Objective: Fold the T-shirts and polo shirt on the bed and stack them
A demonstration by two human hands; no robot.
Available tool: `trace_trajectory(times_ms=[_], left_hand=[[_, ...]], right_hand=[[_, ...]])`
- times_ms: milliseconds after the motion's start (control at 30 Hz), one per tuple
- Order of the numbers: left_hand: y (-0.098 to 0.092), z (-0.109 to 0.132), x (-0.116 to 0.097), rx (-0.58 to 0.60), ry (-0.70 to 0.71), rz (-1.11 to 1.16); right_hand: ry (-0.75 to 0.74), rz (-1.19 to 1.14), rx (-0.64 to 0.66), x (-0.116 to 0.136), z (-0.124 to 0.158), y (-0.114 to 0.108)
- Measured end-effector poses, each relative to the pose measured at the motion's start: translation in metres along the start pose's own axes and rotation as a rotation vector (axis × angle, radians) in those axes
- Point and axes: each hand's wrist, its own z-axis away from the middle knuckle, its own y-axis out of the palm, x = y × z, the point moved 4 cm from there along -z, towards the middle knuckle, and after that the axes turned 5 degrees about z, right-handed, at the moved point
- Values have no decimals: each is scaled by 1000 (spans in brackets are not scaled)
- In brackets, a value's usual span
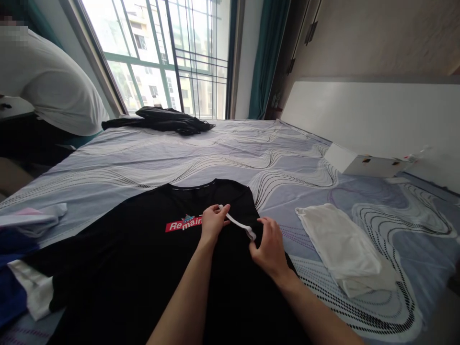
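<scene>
A black T-shirt (136, 268) with a red logo patch lies spread flat on the bed in front of me. Over its chest I hold a small white strip-shaped object (237, 223) between both hands. My left hand (212, 223) pinches the strip's upper left end, fingers curled. My right hand (269, 247) pinches its lower right end with thumb and fingers closed. I cannot make out what the white object is.
A folded white garment (345, 249) lies to the right on the patterned bedsheet (223, 153). A black garment (161, 120) sits at the far side by the window. A white box (362, 163) rests near the headboard. Coloured clothes (21, 249) lie left. A person in white (50, 86) bends at far left.
</scene>
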Motion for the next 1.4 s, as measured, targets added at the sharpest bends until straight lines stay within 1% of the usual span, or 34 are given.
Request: trace_trajectory(times_ms=[67,200,267,367,433,500,567,633,767,800,833,900,967,1000,1033,1067,1100,1133,1167,1200,1333,1400], left_hand=[[4,-3,3,12,19,-51],[5,-7,4,-24,59,-117],[4,-7,4,-32,61,-133],[7,-7,4,19,35,-170],[10,-6,4,58,30,-207],[11,-5,3,61,48,-238],[10,-5,2,42,63,-257],[10,-5,3,46,54,-281],[9,-7,5,101,7,-372],[9,-7,5,104,0,-390],[9,-7,5,102,-6,-402],[10,-6,4,96,-19,-402],[11,-5,2,92,-35,-378],[12,-4,0,91,-43,-360],[13,-3,-1,93,-52,-341],[14,-2,-2,96,-63,-324],[15,-2,-3,100,-72,-310],[15,-1,-3,102,-80,-300],[15,-1,-3,102,-85,-293],[14,-2,-3,100,-88,-289],[12,-6,2,91,-73,-308],[12,-8,4,95,-55,-342]], right_hand=[[13,41,-37,-6,2,-2],[7,52,-29,-11,-1,-4],[28,51,-36,-13,-1,-5],[111,75,-38,-17,0,-5],[136,94,-19,-19,-1,-5],[124,94,-3,-20,-2,-5],[124,72,-15,-22,-3,-6],[156,51,-37,-24,-3,-10],[249,-3,-68,-22,2,-23],[302,-42,-45,-21,4,-26],[383,-99,11,-21,7,-29],[621,-288,206,-21,13,-28],[882,-563,391,-19,17,-24],[982,-708,446,-16,17,-21],[1052,-832,472,-13,15,-19],[1092,-919,480,-10,13,-16],[1103,-958,481,-8,10,-13],[1087,-945,485,-6,9,-9],[1048,-878,481,-5,8,-6],[989,-765,461,-4,9,-5],[681,-147,283,5,10,-8],[582,52,265,12,9,-10]])
